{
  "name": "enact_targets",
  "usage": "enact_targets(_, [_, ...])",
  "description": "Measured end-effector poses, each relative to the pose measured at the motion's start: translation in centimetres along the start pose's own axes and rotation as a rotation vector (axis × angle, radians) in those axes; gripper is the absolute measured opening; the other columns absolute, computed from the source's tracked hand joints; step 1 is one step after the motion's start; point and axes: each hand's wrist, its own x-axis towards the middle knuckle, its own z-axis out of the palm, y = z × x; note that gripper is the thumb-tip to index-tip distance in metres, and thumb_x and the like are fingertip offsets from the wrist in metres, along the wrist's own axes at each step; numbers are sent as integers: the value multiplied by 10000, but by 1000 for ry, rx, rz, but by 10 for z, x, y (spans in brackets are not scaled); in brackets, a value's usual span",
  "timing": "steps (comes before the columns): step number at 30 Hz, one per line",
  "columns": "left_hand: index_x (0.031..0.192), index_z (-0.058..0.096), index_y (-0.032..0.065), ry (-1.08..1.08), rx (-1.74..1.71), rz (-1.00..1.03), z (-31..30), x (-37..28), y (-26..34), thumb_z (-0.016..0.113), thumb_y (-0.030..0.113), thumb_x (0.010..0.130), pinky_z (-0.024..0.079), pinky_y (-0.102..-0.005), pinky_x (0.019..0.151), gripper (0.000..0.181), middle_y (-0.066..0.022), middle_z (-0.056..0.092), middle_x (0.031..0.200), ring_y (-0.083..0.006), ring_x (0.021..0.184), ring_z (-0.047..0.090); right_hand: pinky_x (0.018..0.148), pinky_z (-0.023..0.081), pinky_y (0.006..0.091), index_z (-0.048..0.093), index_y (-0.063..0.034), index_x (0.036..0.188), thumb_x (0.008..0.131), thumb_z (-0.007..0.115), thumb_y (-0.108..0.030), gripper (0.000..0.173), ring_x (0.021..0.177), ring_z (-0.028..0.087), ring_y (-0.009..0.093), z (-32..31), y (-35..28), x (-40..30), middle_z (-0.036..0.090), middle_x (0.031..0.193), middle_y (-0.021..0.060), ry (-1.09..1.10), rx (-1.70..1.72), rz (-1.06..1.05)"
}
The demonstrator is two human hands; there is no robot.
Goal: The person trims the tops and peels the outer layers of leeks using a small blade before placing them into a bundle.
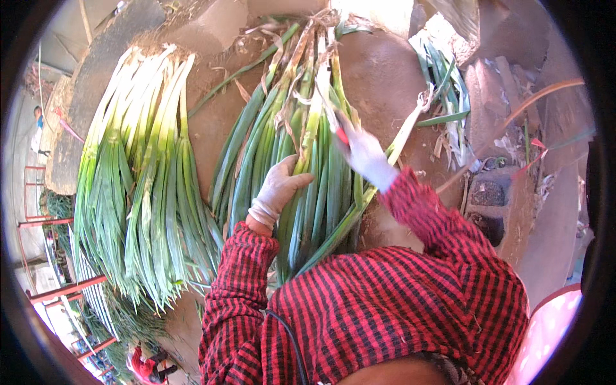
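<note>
My left hand (279, 187), in a pale work glove, has its thumb and fingers around a green onion stalk (314, 122) in the middle bundle. My right hand (369, 156), gloved too and slightly blurred, grips a small red-handled tool (342, 136), apparently a knife, against the stalks. Its blade is hard to make out. Untrimmed green onions (255, 144) with dry brown leaves and roots at the far end lie under both hands. Left of them rests a pile of cleaner green onions (144, 144) with white ends. A single stalk (406, 127) lies slanted beyond my right wrist.
Stripped leaves (445, 86) lie in a heap at the upper right. A hollow block (488, 192) sits by the right edge of the brown ground. Red metal rails (67, 288) stand at the left. A person (144, 365) in red is at lower left, another (38, 127) farther off.
</note>
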Motion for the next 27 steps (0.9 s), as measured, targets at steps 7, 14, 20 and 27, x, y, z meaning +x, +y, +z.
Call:
enact_targets(7, [1267, 591, -48, -42, -160, -39, 31, -2, 1, 622, 176, 921, 455, -250, 870, 414, -43, 660, 1053, -116, 942, 576, 779, 536, 504, 269, -76, 1518, 918, 613, -222, 707, 903, 629, 442, -4, -29, -130, 600, 1081, 260, -44, 163, 35])
enact_targets(14, [1274, 586, -32, 10, -272, -22, 36, -1, 9, 626, 271, 958, 465, -235, 788, 440, -10, 652, 1004, -94, 872, 579, 760, 551, 489, 249, -96, 1528, 908, 620, -201, 731, 919, 640, 409, -10, -30, -159, 609, 1076, 229, -56, 191, 30])
enact_targets(20, [1276, 591, 19, -6, -355, -72, 42, 1, 15, 604, 280, 974, 457, -220, 682, 400, 19, 636, 927, -72, 758, 562, 756, 544, 494, 237, -76, 1524, 916, 605, -213, 724, 911, 638, 407, 6, -26, -152, 618, 1049, 241, -28, 155, 8])
enact_targets(27, [1265, 589, -46, 31, -109, 122, 42, 2, -2, 624, 232, 949, 468, -249, 848, 423, -26, 663, 1025, -118, 907, 590, 735, 539, 527, 283, -46, 1484, 912, 585, -213, 669, 847, 652, 432, 18, -5, -97, 644, 949, 262, 97, 121, 34])
